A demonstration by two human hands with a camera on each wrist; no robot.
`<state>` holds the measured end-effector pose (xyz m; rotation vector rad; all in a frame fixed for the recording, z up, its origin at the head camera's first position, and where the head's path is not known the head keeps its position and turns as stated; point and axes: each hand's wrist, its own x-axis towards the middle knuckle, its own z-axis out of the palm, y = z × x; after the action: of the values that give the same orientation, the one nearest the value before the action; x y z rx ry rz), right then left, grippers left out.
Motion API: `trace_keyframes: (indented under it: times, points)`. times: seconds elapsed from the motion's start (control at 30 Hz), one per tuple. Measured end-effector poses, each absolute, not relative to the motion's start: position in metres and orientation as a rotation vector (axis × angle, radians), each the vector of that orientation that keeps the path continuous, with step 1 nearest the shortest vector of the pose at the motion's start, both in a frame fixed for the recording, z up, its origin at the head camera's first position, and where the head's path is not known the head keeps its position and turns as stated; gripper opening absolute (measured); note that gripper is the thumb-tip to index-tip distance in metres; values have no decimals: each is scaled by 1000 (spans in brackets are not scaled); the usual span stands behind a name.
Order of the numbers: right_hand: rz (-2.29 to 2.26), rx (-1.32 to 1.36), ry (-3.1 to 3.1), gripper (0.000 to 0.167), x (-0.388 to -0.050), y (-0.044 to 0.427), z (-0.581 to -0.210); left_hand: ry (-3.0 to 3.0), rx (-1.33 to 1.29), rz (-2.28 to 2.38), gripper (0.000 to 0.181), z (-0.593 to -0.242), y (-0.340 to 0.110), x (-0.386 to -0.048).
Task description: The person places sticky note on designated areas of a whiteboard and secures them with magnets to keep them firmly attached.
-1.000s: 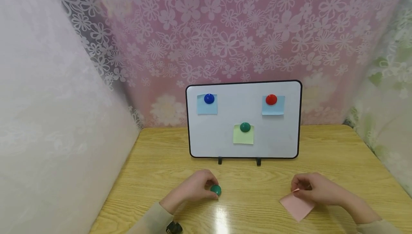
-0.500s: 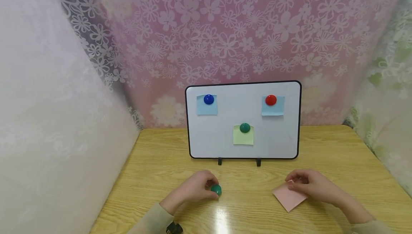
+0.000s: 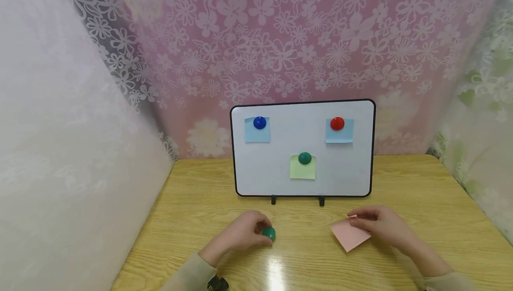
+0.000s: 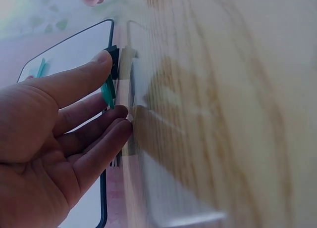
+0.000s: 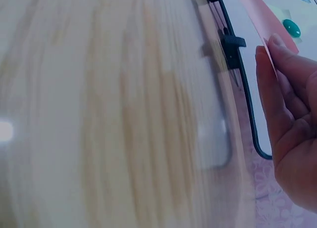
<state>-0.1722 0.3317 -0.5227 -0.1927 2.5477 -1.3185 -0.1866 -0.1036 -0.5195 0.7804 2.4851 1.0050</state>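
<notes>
My left hand pinches a round green magnet between thumb and fingers, low over the wooden table. In the left wrist view the magnet shows edge-on under the thumb. To the right, my right hand pinches a pink sticky note by its upper edge, the sheet hanging tilted. The right wrist view shows the note between thumb and forefinger. Behind both hands stands a whiteboard. It bears a light blue note under a blue magnet, another blue note under a red magnet, and a yellow-green note under a green magnet.
Two small black feet, a left foot and a right foot, hold the board up on the table. A floral pink wall rises behind it. A pale wall borders the table's left side.
My right hand has moved left and a little farther from me with the pink sticky note. The left hand has stayed nearly still with the green magnet.
</notes>
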Motion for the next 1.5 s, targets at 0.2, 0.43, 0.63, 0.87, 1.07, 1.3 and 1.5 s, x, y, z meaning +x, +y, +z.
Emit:
trace_keyframes:
  times: [0.2, 0.43, 0.63, 0.87, 1.07, 1.3, 1.5]
  points:
    - [-1369, -142, 2556, 39, -176, 319, -526, 2488, 756, 1041, 32, -523, -107, -189]
    - [-1525, -113, 2512, 37, -176, 302, -526, 2505, 722, 1104, 30, -523, -111, -190]
    - [-1609, -75, 2487, 37, -177, 287, -525, 2520, 681, 1199, 27, -518, -115, -192]
    - [-1725, -73, 2445, 37, -178, 277, -523, 2530, 645, 1229, 29, -514, -119, -192]
    - [-1796, -40, 2422, 35, -182, 268, -527, 2563, 646, 1242, 28, -510, -121, -192]
    - [-1803, -17, 2425, 36, -185, 257, -528, 2584, 648, 1266, 25, -507, -122, -193]
    - [-1855, -18, 2391, 38, -185, 246, -525, 2614, 624, 1279, 28, -504, -124, -192]
